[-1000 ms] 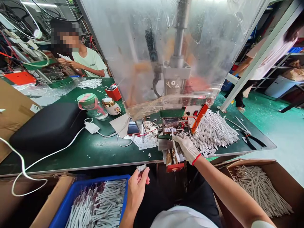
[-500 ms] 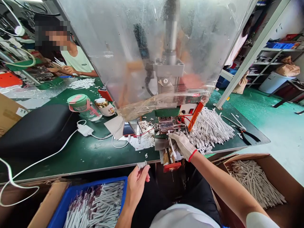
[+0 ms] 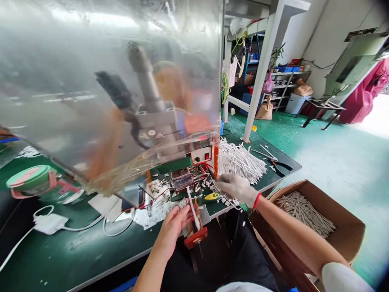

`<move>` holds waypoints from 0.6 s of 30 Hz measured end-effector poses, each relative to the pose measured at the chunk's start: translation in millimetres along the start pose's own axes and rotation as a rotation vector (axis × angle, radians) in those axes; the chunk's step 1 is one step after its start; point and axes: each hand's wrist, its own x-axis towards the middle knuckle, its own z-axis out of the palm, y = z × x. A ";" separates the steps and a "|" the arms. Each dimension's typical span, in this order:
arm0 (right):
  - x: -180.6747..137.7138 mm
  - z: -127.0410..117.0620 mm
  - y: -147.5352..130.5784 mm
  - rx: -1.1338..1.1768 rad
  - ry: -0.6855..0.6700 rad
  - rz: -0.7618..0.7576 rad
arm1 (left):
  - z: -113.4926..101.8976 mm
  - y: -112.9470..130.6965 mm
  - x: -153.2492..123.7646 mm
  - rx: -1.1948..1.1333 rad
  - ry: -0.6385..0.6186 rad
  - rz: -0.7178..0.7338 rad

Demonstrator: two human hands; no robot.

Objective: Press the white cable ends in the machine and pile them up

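My bare left hand is closed on a small grey-white wad, pinched between thumb and fingers, beside the press fixture. A thin white strip lies with its far end at the metal die block and its near end over a small red-fronted holder. My right hand, in a white glove with a red cuff, is off to the right of the fixture, close to a heap of white strips. Its fingers are blurred by motion. A yellow-handled tool lies between the hands.
A clear plastic guard hangs over the press. Black-handled pliers lie near the table's right corner. A cardboard box of strips stands at the right. A phone, white cable and lidded jug are at the left.
My view has swung to the right. My right hand has let go of the white strip and moved right toward the heap. My left hand, still pinching the wad, has come up to the fixture.
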 end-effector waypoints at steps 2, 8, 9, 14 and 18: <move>10.0 -51.6 9.8 -0.152 0.229 0.006 | 3.8 1.1 1.6 0.038 0.019 -0.009; 55.8 -142.0 27.0 -0.441 0.625 0.062 | 13.0 -3.9 9.4 0.118 0.131 0.005; 60.0 -144.3 28.2 -0.416 0.627 0.053 | 14.0 -4.8 11.5 0.124 0.147 0.008; 60.7 -141.9 33.2 -0.351 0.615 -0.004 | 20.6 -5.0 17.2 0.148 0.199 0.026; 55.6 -142.0 33.6 -0.317 0.619 -0.040 | 24.8 -5.3 18.0 0.136 0.193 0.048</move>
